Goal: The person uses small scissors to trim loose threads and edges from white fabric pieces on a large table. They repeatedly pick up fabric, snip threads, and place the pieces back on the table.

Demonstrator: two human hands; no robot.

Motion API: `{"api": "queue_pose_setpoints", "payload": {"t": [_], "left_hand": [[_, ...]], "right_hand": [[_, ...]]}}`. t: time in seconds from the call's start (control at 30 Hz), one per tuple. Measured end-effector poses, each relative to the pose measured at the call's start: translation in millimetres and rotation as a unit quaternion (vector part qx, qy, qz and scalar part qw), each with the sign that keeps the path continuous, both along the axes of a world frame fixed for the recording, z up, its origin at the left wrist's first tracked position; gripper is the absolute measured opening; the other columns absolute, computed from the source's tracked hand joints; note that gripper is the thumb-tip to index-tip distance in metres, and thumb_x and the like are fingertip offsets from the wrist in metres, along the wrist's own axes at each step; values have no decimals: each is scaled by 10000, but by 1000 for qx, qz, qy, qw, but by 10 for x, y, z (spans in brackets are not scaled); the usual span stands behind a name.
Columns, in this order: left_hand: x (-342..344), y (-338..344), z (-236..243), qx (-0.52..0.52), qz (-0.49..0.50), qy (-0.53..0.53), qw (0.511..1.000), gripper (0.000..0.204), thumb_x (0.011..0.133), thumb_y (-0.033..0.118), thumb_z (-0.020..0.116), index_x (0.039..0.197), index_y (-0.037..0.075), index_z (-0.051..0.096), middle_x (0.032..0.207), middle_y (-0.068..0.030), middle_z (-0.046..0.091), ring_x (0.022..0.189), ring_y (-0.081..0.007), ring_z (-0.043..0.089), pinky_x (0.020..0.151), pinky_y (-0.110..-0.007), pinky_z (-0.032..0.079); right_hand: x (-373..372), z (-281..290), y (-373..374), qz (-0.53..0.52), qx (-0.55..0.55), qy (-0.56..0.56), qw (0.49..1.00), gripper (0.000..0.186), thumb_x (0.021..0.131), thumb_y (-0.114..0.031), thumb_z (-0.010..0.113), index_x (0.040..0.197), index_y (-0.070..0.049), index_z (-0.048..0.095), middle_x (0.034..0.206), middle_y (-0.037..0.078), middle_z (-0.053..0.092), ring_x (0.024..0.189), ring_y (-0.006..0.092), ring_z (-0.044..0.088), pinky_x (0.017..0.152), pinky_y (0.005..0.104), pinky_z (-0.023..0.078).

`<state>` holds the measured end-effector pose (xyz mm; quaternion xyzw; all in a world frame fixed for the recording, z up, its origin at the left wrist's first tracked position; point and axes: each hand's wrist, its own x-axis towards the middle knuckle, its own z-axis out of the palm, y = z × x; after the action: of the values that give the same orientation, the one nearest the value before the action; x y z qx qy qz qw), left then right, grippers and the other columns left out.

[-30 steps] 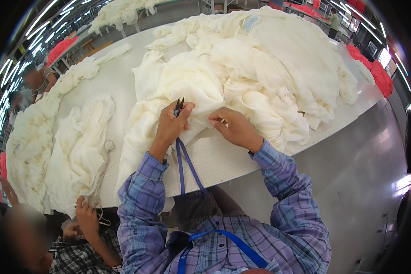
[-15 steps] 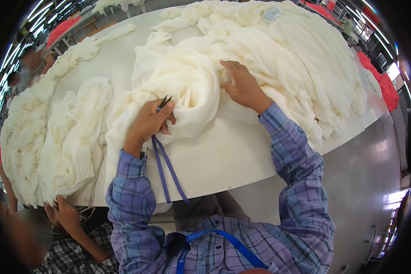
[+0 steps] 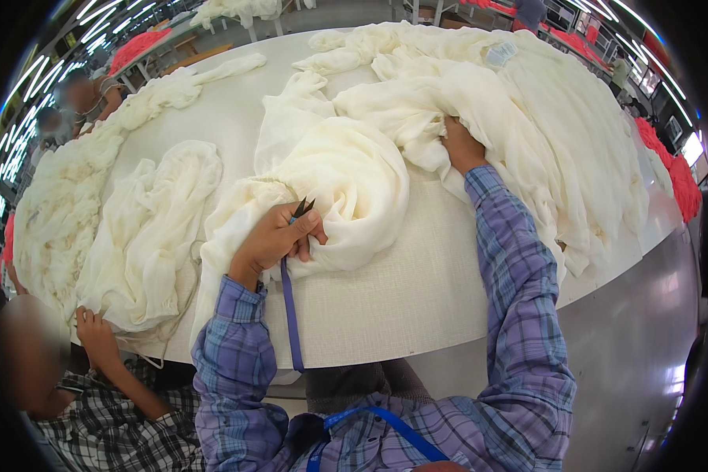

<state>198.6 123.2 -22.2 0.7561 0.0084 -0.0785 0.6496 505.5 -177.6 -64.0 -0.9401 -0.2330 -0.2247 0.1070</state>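
My left hand is closed around small thread snips, their dark blades pointing up between thumb and fingers. A purple-blue ribbon hangs from this hand over the table's front edge. Beneath and beside the hand lies a bunched cream garment of thin cloth, coiled into a round heap. Farther right, my right hand is tucked into the folds of a large cream cloth pile. It grips a fold there; most of its fingertips are hidden by the cloth.
More cream garments lie along the left of the pale table. A co-worker's hand touches one at the lower left. Red cloth hangs at the far right edge. Other people stand at the far left.
My right hand has moved right from beside the coiled garment and closed on the pile's folds, which are drawn up around it. My left hand still holds the snips. The whole view has shifted slightly.
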Motion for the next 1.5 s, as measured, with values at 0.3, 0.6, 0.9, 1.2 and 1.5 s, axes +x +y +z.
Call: {"api": "queue_pose_setpoints", "payload": {"t": [0.3,0.6,0.9,1.2,1.5], "left_hand": [[-34,9,-4,16,-31,-3,999,362,999,363,565,866,43,673,795,-27,699,529,-77,580,484,-227,447],[-82,37,-95,-71,-40,-46,996,317,994,346,574,919,54,673,798,-25,695,517,-88,566,481,-253,440],[89,-40,-65,-26,-57,-76,995,396,972,412,606,876,41,707,660,-59,592,571,-135,513,530,-329,417],[-65,-17,-83,-13,-13,-52,998,430,1026,389,513,847,44,694,675,-7,644,528,-66,571,472,-208,401],[14,-47,-95,-1,-25,-43,999,430,1018,404,532,859,40,699,745,-19,674,535,-63,575,468,-196,394]], "right_hand": [[726,-541,13,16,111,7,994,500,995,-153,427,1484,-52,394,1534,192,380,1423,329,334,1191,396,227],[505,-419,239,194,79,109,972,504,973,-8,452,1464,36,351,1474,240,426,1375,332,403,1158,387,297],[-1495,298,-582,134,-155,-62,977,813,791,-336,733,1456,-17,393,1487,192,425,1396,394,364,1101,558,313],[-2292,420,-968,57,-93,-46,993,865,756,-352,805,1479,-104,401,1567,144,282,1474,362,197,1170,585,176],[-2757,323,-1582,-61,28,72,995,866,808,-215,759,1532,-97,298,1565,164,287,1394,407,330,1090,501,360]]}}
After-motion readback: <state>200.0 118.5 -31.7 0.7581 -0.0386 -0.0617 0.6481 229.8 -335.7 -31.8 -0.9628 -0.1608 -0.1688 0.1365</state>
